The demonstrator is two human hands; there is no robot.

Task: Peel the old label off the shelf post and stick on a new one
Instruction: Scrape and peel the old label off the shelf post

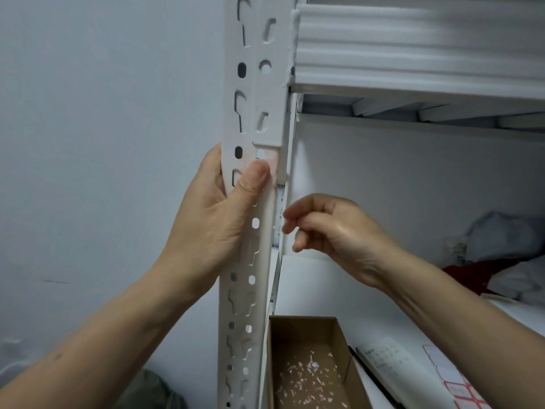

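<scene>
Head view: white slotted shelf post [250, 48] runs up the left edge of the shelving. Left hand [215, 219] is wrapped around it, thumb pressed flat on its front face. Right hand [339, 237] sits just beside the post's inner edge with its fingertips drawn together; can't tell if they pinch a scrap. Cardboard box [312, 329] at the lower shelf's front left corner holds label scraps [306, 376], and the new label sheet [454, 382] lies near it. Pinkish old-label residue [272, 160] touches the thumb tip. Likely late in the peel; next, pick off the residue, then take a fresh label.
</scene>
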